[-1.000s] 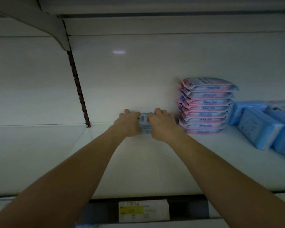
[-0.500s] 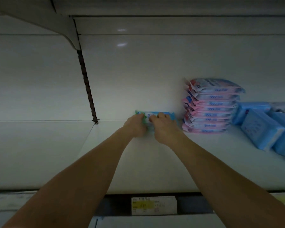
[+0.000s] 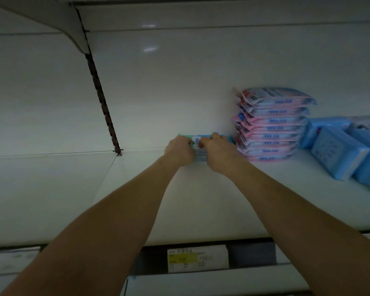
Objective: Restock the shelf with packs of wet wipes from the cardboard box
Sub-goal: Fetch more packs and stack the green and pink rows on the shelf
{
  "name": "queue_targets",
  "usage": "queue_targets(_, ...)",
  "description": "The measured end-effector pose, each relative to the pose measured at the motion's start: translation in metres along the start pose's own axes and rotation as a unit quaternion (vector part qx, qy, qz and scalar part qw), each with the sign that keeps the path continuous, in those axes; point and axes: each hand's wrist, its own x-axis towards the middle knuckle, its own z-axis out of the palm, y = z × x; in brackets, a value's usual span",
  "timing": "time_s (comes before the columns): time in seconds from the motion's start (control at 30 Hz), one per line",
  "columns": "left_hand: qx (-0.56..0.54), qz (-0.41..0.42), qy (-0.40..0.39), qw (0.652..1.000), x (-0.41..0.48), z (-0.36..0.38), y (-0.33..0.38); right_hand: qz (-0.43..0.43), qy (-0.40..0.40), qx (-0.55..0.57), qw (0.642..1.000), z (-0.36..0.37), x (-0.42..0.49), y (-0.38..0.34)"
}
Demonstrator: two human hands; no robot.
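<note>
Pack of wet wipes (image 3: pixel 198 144): at the back of the shelf (image 3: pixel 201 199), close to the rear panel (image 3: pixel 179 82); contact with the panel not resolvable. Long axis left to right, parallel to the panel. Teal upper edge visible as a narrow strip. Left end pointing toward the slotted upright (image 3: pixel 103 99), right end toward the stack of pink-and-blue packs (image 3: pixel 271 124) and just beside it; touching or apart, cannot tell. White-and-blue print visible in the gap between the hands; blurred, so single pack or several layered, cannot tell.

Left hand (image 3: pixel 178 151): on the left half of the pack, fingers (image 3: pixel 187 141) curled over its upper edge, gripping it.

Right hand (image 3: pixel 217 153): on the right half, fingers (image 3: pixel 215 136) curled over the same edge, gripping it. Hands near each other, a narrow gap between. Both bare forearms reaching up and forward from the lower frame.

Stack of pink-and-blue packs: flat, one on another, at the back of the shelf. Further right, blue packs (image 3: pixel 340 150), some tilted, near the stack.

Upper left: shelf bracket (image 3: pixel 73 28) above the slotted upright. Front edge of the shelf: price label (image 3: pixel 198 260), white with a yellow band, text unreadable.
</note>
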Motion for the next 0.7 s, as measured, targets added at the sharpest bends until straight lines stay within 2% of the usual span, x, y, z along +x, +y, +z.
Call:
queue_targets(0.27, -0.038, 0.011, -0.005, 0.999, -0.001, 0.003, 0.008, 0.003, -0.004, 0.014, 1.0, -0.006, 0.002, 0.017)
queue_targets(0.57, 0.089, 0.053, -0.005, 0.995, 0.001, 0.002, 0.003, -0.015, 0.017, 0.018, 1.0, -0.007, 0.003, 0.019)
queue_targets(0.7, 0.123, 0.05, -0.006, 0.991, 0.003, 0.003, 0.004, -0.01, -0.003, -0.008, 1.0, -0.011, 0.002, 0.013)
